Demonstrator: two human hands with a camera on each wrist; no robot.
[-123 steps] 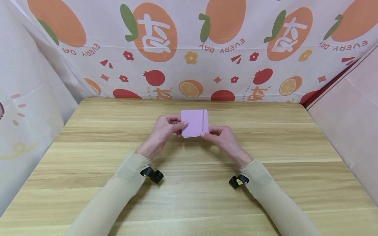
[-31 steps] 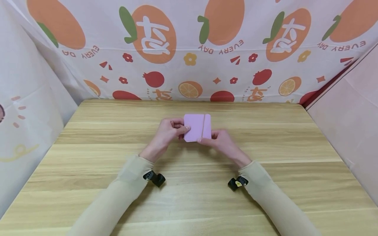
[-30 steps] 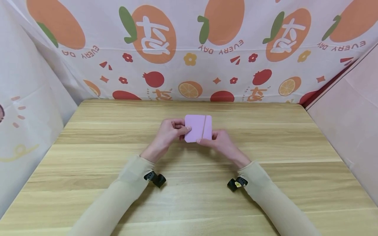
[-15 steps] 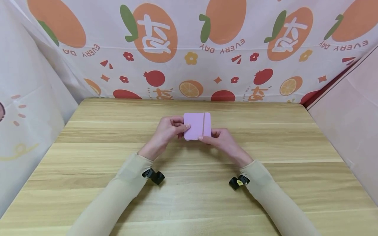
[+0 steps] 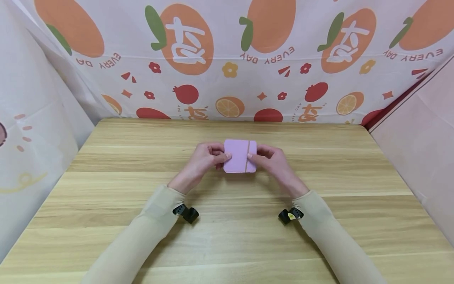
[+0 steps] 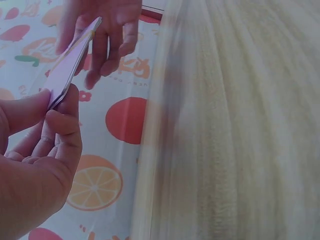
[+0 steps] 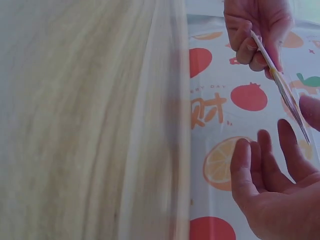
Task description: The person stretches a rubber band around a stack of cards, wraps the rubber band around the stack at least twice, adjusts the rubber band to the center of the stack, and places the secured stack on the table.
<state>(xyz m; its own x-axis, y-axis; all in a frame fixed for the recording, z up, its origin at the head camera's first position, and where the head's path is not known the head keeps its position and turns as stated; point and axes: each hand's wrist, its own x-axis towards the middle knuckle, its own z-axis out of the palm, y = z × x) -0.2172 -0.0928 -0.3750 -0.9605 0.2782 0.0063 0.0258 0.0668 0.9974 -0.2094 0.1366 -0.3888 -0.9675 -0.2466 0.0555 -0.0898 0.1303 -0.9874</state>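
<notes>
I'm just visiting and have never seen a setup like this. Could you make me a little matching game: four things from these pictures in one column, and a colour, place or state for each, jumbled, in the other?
Column one
1. Small pad
2. Thin band
3. Left hand
4. Tabletop

Column two
A. Light wood colour, with streaky grain
B. Lilac, with rounded corners
C. Pinching the pad's edge between thumb and fingers
D. Running across the pad's front, on the side nearer the right hand

Right pairs: 1-B, 2-D, 3-C, 4-A
</notes>
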